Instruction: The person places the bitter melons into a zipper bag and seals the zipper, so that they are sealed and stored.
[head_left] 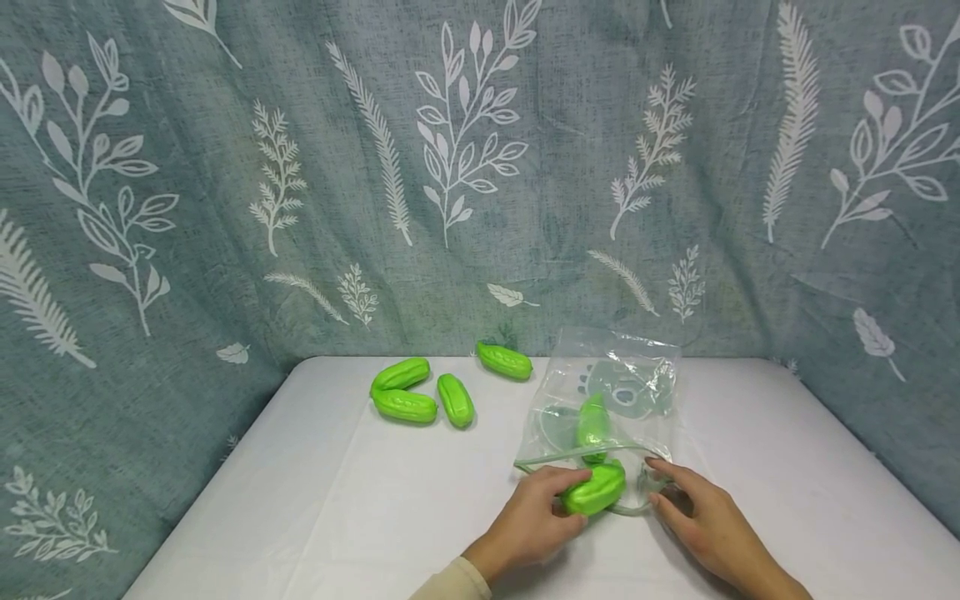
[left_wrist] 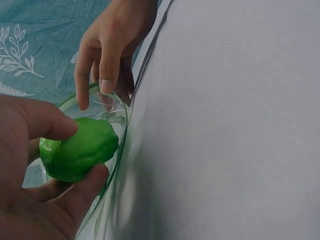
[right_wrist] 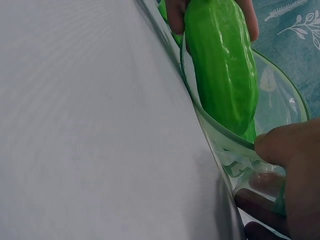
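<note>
In the head view my left hand (head_left: 534, 515) grips a bright green toy cucumber (head_left: 597, 489) between thumb and fingers. That cucumber lies at the mouth of a clear zip bag (head_left: 647, 432), its far end inside the opening in the right wrist view. My right hand (head_left: 703, 512) pinches the bag's rim (right_wrist: 227, 131) at the right side, thumb at the edge and fingers seen through the plastic. The mouth gapes as a rounded loop. Another green cucumber (head_left: 592, 427) lies inside the bag, farther in.
Two cucumbers (head_left: 405, 406) touch in a V at the back left of the white table (head_left: 300, 500). Beside them lies a single cucumber (head_left: 456, 402), and one more cucumber (head_left: 506, 362) is by the back edge. A patterned curtain (head_left: 480, 167) hangs behind.
</note>
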